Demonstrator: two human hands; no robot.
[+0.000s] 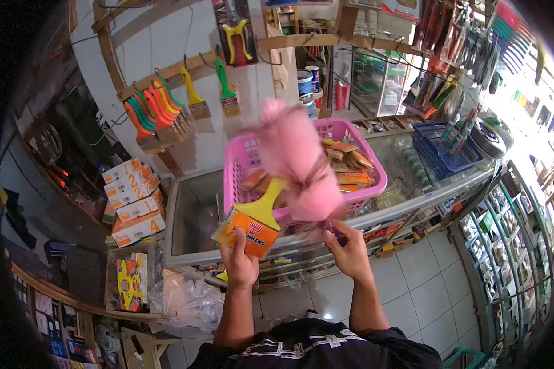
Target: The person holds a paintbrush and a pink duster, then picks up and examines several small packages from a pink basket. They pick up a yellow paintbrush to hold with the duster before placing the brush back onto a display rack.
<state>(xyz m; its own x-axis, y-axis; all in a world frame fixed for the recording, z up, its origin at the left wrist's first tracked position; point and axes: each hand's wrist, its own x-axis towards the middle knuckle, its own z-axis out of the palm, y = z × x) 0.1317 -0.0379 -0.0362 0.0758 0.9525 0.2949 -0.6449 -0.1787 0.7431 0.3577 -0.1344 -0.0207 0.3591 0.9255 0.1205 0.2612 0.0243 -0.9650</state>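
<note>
From my end, I am seeing both forearms extending forward from dark sleeves, with the left hand (pixel 240 267) gripping a wide paintbrush (pixel 255 230) by its orange wrapper, the thumb lying flat across the front and the yellow handle tilting up and away. The right hand (pixel 351 253) is pinching a fluffy pink duster (pixel 289 144) near its lower end, thumb and fingers closing on it, while the duster's puffs are showing blurred and leaning up to the left. Behind both, a pink basket (pixel 382 178) is standing on the counter, holding a heap of packaged brushes (pixel 354 178) in orange wrappers; the duster is hiding part of it from me. A blue basket (pixel 452 161) is resting farther right on the same glass counter (pixel 188 261). On the left, orange-and-white boxes (pixel 135 206) are sitting in a stack, and below them a yellow packet (pixel 129 284) is lying in a carton. Colorful brushes (pixel 157 111) are hanging from hooks on the wall, and pale tiles (pixel 418 264) are covering the floor.
</note>
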